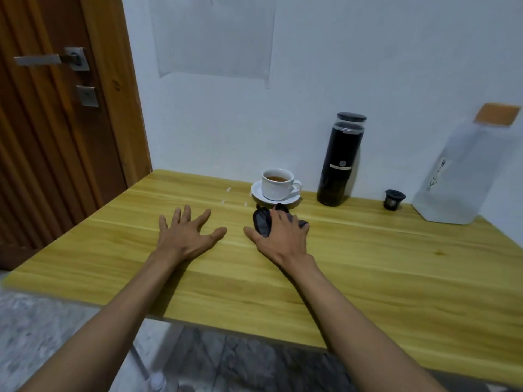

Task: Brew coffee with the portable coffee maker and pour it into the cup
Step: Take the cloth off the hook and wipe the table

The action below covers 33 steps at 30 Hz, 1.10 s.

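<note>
My left hand (186, 236) lies spread wide on the tabletop (368, 278); my right hand (280, 236) presses flat on a dark cloth (261, 222), the filled cup (276, 183) just beyond it.

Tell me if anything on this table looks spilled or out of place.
No clear spill. The filter basket stands alone, apart from the coffee maker. A dark cloth lies crumpled under the right hand.

Open table (368, 278) left of the left hand (186, 234) and along the near edge, cup (276, 183) on saucer (256, 192) just behind the cloth (261, 222) under the right hand (278, 236), coffee maker (336, 171), pod (394, 200) and bag (458, 179) lining the wall (226, 123) at right
</note>
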Each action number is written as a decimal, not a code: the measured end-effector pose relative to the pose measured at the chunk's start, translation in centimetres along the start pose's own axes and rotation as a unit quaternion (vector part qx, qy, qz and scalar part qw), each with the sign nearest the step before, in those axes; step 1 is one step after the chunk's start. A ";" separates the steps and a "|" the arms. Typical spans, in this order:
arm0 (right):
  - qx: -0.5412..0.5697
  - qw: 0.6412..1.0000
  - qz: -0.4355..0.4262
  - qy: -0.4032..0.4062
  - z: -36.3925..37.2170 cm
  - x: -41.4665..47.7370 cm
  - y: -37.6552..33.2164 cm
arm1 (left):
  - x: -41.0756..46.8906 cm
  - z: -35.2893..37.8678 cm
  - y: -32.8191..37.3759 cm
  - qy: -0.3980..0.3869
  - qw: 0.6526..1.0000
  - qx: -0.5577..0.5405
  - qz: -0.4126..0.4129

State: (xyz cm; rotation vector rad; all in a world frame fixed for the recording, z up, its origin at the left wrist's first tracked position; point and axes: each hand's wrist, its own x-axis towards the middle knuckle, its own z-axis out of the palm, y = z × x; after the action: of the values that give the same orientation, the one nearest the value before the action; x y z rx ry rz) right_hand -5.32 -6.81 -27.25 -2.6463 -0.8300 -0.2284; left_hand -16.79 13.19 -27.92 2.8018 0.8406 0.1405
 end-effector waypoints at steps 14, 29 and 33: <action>-0.048 0.986 0.157 0.040 -4.3 1.3 14.1 | 0.4 0.3 -0.3 0.002 1.000 0.007 -0.001; 0.080 0.981 -0.175 -0.028 -1.9 -2.7 4.1 | 0.3 0.0 -0.4 0.001 1.000 0.008 0.002; 0.051 0.993 -0.108 -0.011 -3.8 -3.0 9.2 | 0.1 -0.1 -0.4 0.006 1.000 0.007 0.001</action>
State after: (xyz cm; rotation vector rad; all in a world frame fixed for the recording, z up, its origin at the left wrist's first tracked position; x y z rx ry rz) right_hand -2.59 -16.86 -27.12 -2.4686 -1.1071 -0.2064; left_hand -16.94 13.54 -27.94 2.8174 0.8429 0.1515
